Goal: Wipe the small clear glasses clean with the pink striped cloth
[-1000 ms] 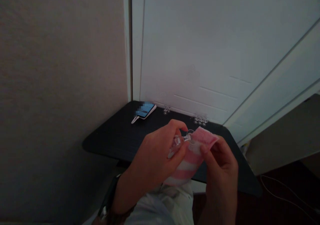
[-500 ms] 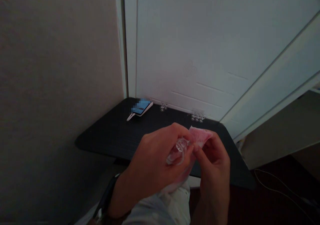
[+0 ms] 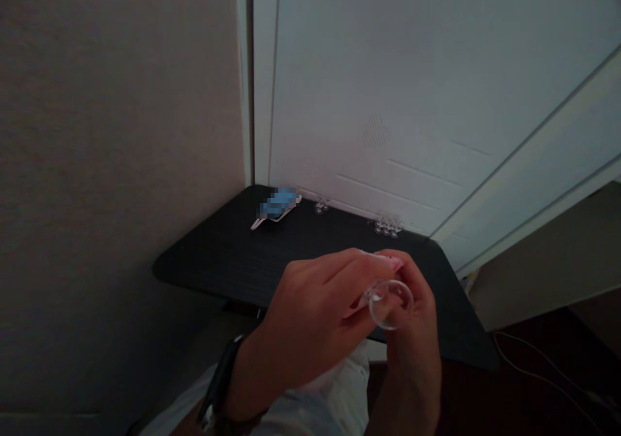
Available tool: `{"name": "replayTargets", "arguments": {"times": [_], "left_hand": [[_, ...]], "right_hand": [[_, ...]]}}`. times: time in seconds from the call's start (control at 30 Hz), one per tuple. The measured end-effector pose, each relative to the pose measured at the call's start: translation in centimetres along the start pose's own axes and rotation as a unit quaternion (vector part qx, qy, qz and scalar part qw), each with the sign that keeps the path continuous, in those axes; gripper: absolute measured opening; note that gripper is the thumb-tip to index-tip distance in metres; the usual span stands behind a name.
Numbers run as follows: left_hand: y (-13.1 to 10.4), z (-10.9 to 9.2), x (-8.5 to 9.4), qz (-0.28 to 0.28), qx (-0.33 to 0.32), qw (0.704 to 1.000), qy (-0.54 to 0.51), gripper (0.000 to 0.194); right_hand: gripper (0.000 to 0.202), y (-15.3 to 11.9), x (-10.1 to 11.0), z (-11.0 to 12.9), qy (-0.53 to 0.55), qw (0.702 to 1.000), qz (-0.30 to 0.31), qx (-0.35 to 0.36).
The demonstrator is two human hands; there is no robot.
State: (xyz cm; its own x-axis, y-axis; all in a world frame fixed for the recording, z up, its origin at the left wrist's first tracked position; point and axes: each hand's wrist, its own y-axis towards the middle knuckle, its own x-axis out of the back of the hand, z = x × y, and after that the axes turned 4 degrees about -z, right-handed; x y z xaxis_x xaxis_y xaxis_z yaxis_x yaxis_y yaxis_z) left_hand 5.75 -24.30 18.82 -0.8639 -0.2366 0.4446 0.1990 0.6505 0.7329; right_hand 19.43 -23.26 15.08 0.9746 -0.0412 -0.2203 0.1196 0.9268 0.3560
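Pinches a clear, glossy, round-rimmed piece (image 3: 391,305) in the curled left hand (image 3: 317,313), over a black, round-cornered tabletop's (image 3: 208,255) near side. Bends the right hand (image 3: 418,313) beside soft pink cloth (image 3: 396,264); cannot tell how closed. Has small clear pieces (image 3: 388,227) along the tabletop's back edge.

The left hand (image 3: 315,313) and right hand (image 3: 414,323), meeting around pink cloth (image 3: 396,264) and a clear round piece (image 3: 391,304), obstruct the front of the bench (image 3: 218,248). Open passage runs leftward towards the wall (image 3: 121,151); a narrower strip lies open at right. Before the white panel (image 3: 378,67), a phone (image 3: 279,205), a small cluster (image 3: 321,205) and a larger cluster (image 3: 388,226) form low obstacles, gaps between them.
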Motion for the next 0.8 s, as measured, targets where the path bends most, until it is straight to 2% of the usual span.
{"name": "replayTargets", "arguments": {"times": [0.27, 0.57, 0.8], "left_hand": [[-0.29, 0.09, 0.23, 0.001, 0.02, 0.999, -0.039, 0.005], [-0.13, -0.06, 0.41, -0.013, -0.014, 0.999, -0.037, 0.004], [-0.11, -0.11, 0.47, 0.003, -0.004, 0.999, -0.043, 0.004]], "right_hand": [[0.027, -0.26, -0.21, 0.5, -0.003, 1.0, -0.009, 0.017], [0.024, -0.34, -0.13, 0.43, -0.004, 1.0, -0.013, 0.017], [0.024, -0.3, -0.13, 0.46, 0.009, 1.0, -0.012, 0.024]]}}
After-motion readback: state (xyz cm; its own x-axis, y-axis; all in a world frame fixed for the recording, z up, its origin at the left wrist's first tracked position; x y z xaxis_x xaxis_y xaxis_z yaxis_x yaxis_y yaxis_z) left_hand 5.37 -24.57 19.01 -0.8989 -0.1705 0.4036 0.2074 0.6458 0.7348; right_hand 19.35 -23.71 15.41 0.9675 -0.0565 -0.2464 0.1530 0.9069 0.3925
